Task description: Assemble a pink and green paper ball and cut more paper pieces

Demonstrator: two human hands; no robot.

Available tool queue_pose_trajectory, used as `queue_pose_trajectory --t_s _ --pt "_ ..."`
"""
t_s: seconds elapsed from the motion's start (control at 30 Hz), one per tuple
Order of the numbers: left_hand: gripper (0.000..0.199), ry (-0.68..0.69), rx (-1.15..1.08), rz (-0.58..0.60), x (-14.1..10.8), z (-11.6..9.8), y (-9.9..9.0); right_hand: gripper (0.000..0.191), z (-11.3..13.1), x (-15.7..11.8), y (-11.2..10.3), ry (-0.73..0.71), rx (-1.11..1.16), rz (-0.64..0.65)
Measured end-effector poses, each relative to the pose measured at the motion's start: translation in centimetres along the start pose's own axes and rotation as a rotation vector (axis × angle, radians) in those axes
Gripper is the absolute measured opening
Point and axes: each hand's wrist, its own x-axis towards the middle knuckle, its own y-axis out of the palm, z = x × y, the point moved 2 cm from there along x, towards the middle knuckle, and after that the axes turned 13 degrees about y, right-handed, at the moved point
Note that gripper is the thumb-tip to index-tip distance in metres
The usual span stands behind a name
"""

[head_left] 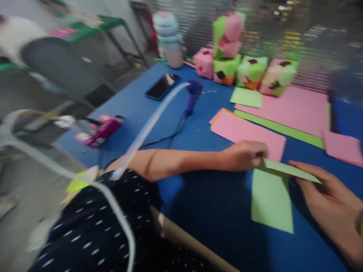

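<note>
L hand (pixel 245 155) at 3 o'clock, near-closed, pinching one end of green sheet (pixel 289 170); R hand (pixel 331 196) at 4, part-open, gripping opp. end, apparently to hold it taut above green paper (pixel 272 200), approx. 4 o'clock on blue table (pixel 221 226).

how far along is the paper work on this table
Looks done: several colourful paper blocks stand shaped at the back.
In hand: pale green paper, held between the left hand and right hand, not block-shaped.
Apparently left: that piece, and perhaps the pink sheets lying flat beyond the hands; how many are needed, I can't tell.
</note>
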Motion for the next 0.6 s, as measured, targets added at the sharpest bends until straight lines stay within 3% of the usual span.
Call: queue_pose_trajectory --t_s 0.13,0.3,0.47,0.6 --pt "0.022 0.097 0.046 -0.008 -0.8 0.3 -0.9 0.044 -2.5 -0.8 0.3 -0.177 0.089 0.12" --pt "0.02 0.132 0.118 0.046 -1.0 0.0 -1.1 0.047 -2.4 -1.3 0.3 -0.373 -0.022 0.23" --pt "0.021 0.325 0.156 0.09 -1.3 -0.3 -0.7 0.039 -2.6 -1.7 -0.2 -0.373 -0.093 0.233" --pt "0.02 0.41 0.283 0.197 -1.7 -0.3 -0.4 0.036 -2.9 -1.7 -0.3 -0.357 -0.148 0.198"
